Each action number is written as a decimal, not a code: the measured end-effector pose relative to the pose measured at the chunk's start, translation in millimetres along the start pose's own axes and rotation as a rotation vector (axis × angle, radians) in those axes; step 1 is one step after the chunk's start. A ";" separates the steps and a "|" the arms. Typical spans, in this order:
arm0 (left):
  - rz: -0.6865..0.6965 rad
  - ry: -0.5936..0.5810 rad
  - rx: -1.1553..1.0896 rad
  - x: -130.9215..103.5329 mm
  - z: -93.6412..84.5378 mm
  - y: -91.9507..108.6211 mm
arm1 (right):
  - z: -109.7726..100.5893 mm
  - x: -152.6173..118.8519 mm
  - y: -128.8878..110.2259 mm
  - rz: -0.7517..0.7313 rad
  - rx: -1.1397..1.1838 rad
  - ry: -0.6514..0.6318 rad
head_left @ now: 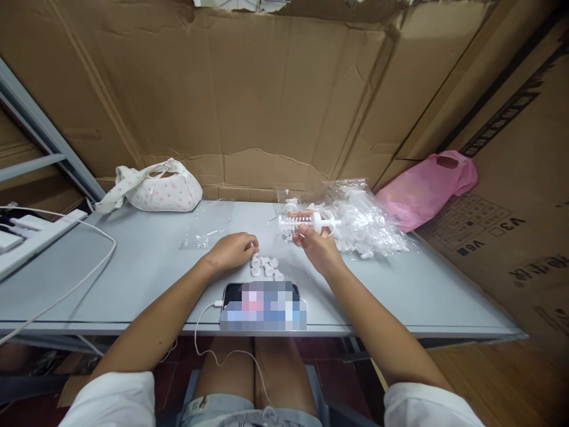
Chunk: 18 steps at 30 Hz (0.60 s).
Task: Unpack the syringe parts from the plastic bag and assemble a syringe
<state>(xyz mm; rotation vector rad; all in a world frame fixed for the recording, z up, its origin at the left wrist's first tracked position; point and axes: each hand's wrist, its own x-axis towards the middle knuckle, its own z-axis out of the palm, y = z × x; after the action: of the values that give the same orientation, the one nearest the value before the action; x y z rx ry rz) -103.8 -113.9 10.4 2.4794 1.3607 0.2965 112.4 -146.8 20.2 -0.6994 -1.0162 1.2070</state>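
Observation:
In my right hand (317, 243) is a clear plastic syringe (297, 222) with ring-like markings along its barrel and a white plunger end. It is held level above the table, its narrow tip pointing left. My left hand (233, 248) rests on the table with its fingers curled, the fingertips at the upper edge of a small group of round white caps (269, 270). Whether a cap is between those fingertips cannot be made out. Behind my right hand lies a clear plastic bag (368, 222) full of white and clear plastic parts.
A phone (291, 289) on a white cable lies at the front edge. Flat clear bag (207, 222), patterned cloth pouch (171, 190) and power strip (40, 243) are to the left. A pink bag (422, 190) leans at right against a carton. Cardboard (249, 101) walls the back.

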 end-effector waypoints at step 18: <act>0.347 0.648 0.140 -4.8 8.3 18.6 | 1.2 -4.9 13.2 0.112 0.081 -0.295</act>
<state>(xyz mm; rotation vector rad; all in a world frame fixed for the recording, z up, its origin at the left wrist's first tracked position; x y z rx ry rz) -89.1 -128.7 9.0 2.8654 1.1611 1.2045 105.6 -148.3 7.8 -0.5289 -1.1756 1.4712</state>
